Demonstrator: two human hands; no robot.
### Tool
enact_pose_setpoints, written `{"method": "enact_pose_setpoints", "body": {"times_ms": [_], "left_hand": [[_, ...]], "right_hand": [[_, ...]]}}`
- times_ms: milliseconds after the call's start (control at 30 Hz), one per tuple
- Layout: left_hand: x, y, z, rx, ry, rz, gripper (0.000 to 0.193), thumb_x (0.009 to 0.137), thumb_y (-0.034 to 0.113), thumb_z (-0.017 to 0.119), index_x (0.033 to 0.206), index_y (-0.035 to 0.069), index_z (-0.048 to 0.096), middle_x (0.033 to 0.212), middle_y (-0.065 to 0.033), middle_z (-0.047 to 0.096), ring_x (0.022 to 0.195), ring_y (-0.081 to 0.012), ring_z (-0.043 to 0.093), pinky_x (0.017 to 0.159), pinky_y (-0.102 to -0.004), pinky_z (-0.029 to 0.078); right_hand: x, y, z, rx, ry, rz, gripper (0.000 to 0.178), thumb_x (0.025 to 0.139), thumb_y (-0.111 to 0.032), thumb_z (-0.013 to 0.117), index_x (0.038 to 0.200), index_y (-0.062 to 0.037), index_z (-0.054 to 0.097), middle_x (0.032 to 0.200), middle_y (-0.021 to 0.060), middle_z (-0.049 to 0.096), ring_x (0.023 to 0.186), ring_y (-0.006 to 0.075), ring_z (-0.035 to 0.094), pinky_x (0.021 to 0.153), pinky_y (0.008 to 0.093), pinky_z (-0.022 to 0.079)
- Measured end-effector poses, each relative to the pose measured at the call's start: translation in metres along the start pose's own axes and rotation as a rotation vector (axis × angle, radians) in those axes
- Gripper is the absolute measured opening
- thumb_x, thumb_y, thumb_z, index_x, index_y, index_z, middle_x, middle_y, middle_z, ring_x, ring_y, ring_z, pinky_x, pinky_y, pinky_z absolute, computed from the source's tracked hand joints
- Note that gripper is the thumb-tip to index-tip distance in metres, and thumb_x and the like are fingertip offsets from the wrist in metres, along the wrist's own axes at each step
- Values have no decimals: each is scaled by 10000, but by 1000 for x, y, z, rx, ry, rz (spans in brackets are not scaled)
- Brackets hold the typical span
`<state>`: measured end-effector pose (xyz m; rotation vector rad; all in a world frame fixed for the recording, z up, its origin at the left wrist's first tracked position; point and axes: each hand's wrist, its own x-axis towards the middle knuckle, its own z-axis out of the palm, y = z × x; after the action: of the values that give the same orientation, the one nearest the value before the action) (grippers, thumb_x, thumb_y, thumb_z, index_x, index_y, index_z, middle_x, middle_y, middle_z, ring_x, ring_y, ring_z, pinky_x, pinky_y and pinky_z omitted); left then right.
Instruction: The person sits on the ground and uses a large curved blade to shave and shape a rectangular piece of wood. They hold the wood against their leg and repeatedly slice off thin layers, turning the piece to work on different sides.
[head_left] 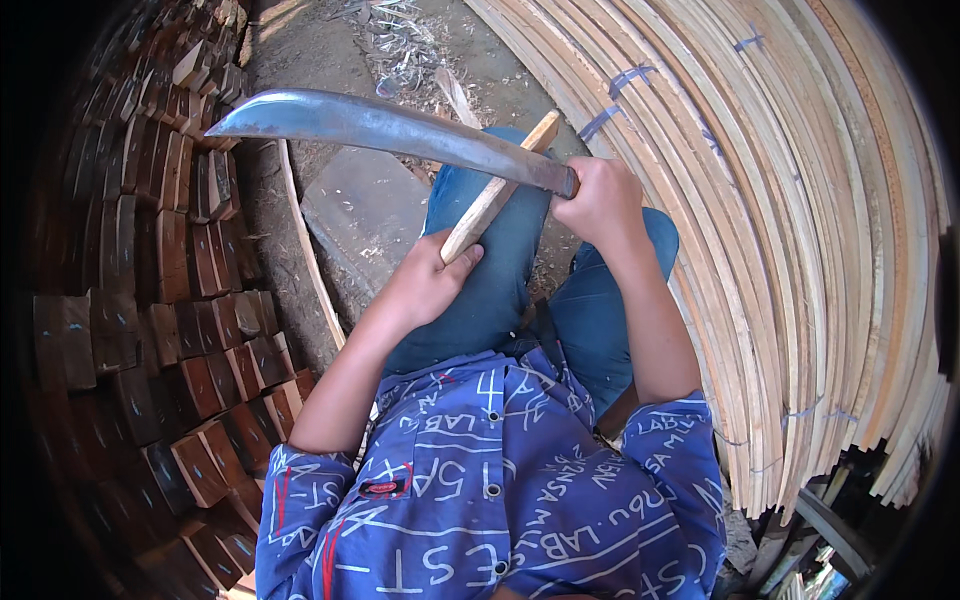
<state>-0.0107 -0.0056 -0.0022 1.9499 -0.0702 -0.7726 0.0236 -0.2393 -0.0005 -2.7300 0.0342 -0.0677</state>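
Pale wooden stick (497, 190) under long curved steel blade (390, 130).

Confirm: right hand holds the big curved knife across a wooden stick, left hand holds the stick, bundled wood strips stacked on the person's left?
Wrong on one point: the head view shows the bundled wood strips on the person's right, not left. The rest stands: the right hand holds the big curved knife across the wooden stick, which the left hand holds.
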Motion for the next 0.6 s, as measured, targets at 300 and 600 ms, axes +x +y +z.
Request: {"method": "enact_pose_setpoints", "body": {"times_ms": [300, 600], "left_hand": [[4, -13, 5, 29, -14, 95, 385, 961, 301, 594, 997, -81, 615, 707, -117, 596, 714, -190, 570, 664, -365, 464], [5, -9, 2, -15, -59, 40, 397, 953, 306, 586, 1055, -75, 628, 828, -223, 677, 806, -303, 674, 751, -405, 497]], "right_hand": [[-6, 22, -3, -82, 39, 64, 151, 584, -191, 705, 672, -74, 667, 626, 162, 640, 643, 363, 652, 586, 451, 493], [-20, 23, -2, -159, 122, 89, 177, 571, -185, 702, 671, -50, 648, 639, 175, 641, 650, 372, 650, 606, 468, 500]]}}
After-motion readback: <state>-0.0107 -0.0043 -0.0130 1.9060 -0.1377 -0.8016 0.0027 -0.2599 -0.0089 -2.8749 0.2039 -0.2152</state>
